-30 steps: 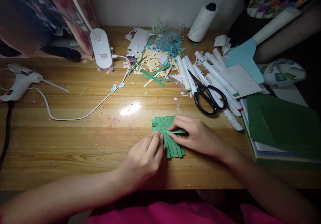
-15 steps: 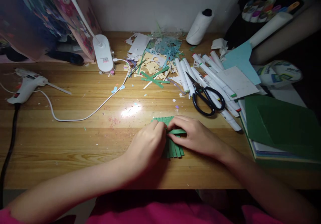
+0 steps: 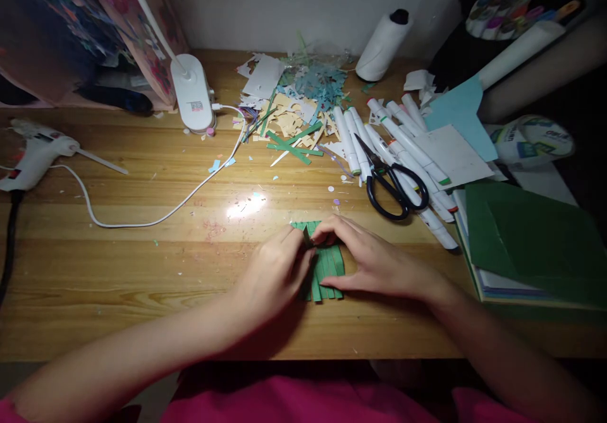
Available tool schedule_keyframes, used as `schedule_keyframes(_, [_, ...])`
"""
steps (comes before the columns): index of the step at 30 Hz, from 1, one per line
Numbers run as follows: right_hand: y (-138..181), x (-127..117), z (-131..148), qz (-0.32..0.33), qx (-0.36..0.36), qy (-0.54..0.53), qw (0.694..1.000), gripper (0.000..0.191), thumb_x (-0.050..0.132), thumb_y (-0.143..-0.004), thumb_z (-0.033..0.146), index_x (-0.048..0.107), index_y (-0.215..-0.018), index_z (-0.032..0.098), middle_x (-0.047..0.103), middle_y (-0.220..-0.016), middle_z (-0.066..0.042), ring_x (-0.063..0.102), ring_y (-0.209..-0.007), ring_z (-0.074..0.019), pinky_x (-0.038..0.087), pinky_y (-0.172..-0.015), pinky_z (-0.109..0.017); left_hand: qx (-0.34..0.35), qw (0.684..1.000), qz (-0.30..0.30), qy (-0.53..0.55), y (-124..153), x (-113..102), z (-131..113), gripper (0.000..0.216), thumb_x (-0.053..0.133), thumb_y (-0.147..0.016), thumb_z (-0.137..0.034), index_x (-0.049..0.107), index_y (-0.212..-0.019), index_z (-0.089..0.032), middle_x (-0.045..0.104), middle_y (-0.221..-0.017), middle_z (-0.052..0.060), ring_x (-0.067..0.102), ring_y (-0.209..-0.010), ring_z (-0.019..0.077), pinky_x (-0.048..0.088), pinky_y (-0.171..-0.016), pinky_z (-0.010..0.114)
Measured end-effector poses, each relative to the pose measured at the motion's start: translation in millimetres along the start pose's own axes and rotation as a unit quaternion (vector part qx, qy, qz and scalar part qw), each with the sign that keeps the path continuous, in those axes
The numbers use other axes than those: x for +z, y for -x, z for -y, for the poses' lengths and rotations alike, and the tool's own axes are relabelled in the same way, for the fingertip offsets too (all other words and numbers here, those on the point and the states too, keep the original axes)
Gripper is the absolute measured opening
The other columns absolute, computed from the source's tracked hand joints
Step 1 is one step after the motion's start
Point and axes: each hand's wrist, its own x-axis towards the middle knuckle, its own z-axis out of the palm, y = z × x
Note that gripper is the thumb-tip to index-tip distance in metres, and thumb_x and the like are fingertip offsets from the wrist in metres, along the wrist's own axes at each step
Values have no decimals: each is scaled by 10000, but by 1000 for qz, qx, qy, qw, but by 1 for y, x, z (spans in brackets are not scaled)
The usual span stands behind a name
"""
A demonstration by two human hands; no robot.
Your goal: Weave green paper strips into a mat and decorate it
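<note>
A mat of green paper strips (image 3: 327, 265) lies on the desk between my hands, its strips running front to back. My left hand (image 3: 272, 262) is closed over its left side, fingertips pinching a narrow strip that stands up darker near the top. My right hand (image 3: 367, 255) arches over the right side with thumb and fingers apart. Its thumb rests on the lower strips, and its bent forefinger touches the paper close to my left fingertips. The ends of the fingers and the left part of the mat are partly hidden.
Black-handled scissors (image 3: 396, 189) lie on white markers (image 3: 351, 141). Paper scraps (image 3: 289, 113) heap by the wall, near a thread spool (image 3: 383, 47). Green card (image 3: 531, 239) tops a stack at right. A lamp base (image 3: 192, 97), white cable (image 3: 142, 226) and glue gun (image 3: 40, 154) are left.
My right thumb and fingers have spread from a pinch on a crosswise strip, and that strip no longer sticks out to the right. More lengthwise strips show flat. The view has shifted slightly.
</note>
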Motion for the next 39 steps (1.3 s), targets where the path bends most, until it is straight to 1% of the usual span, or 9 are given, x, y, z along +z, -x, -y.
schedule_keyframes(5, [-4,2,0,-21,34,3,999,300,657,-743,215,491,-993,205,582,-970,-51,568,-918,-196,485,-817,-333,5,1000,-16,-2,0,0,-1,125,426,-889,-144,540,-938,-130,630,-822,70,590,-715,150,500,-638,285])
schedule_keyframes(12, [-8,8,4,-71,50,13,996,129,569,-806,153,502,-903,206,580,-854,-33,564,-789,-165,482,-696,-292,-10,1000,-8,-11,1,1,-2,156,439,-871,-155,539,-985,-117,641,-896,87,616,-797,169,510,-711,310])
schedule_keyframes(16, [-8,12,3,-111,102,-104,983,149,595,-819,186,518,-945,201,598,-786,-2,575,-697,-130,487,-641,-256,-9,1000,2,-17,1,0,-4,176,431,-866,-164,536,-996,-108,631,-901,96,606,-803,180,508,-711,324])
schedule_keyframes(20, [-9,11,2,-151,140,-226,952,199,627,-821,257,531,-984,194,658,-798,-12,631,-748,-142,512,-690,-266,-18,999,19,-18,0,-3,-7,212,461,-832,-162,520,-1027,-105,617,-860,85,582,-744,174,499,-665,318])
schedule_keyframes(26, [-11,5,2,-139,129,-315,930,199,416,-939,305,550,-993,169,714,-818,-63,666,-807,-159,525,-753,-306,-14,999,5,-30,-2,1,-3,112,444,-858,-161,517,-937,-130,590,-793,55,543,-676,152,456,-609,282])
schedule_keyframes(30, [-7,2,3,-145,125,-252,949,157,488,-906,312,570,-926,180,679,-813,-36,655,-784,-153,517,-738,-292,-16,999,-3,-47,-3,6,3,73,461,-877,-182,516,-835,-158,561,-747,25,511,-641,135,412,-574,258])
schedule_keyframes(32, [-4,-1,4,-123,108,-170,972,84,587,-838,250,576,-896,191,656,-841,-16,633,-786,-141,502,-733,-268,-9,999,-4,-48,-4,8,5,57,475,-868,-169,523,-837,-160,550,-751,18,505,-649,132,401,-576,252])
schedule_keyframes(34, [-3,-5,4,-82,83,-89,989,124,619,-784,157,574,-891,199,641,-862,0,609,-796,-130,482,-737,-249,1,999,2,-49,-4,8,6,55,479,-856,-148,533,-851,-160,541,-762,16,497,-655,132,395,-578,252])
schedule_keyframes(39, [-2,-9,3,-37,57,5,998,185,601,-759,94,537,-896,200,618,-867,2,584,-809,-133,457,-733,-242,-1,997,47,-60,-4,3,3,92,513,-822,-156,566,-896,-162,531,-821,24,509,-693,145,406,-599,266])
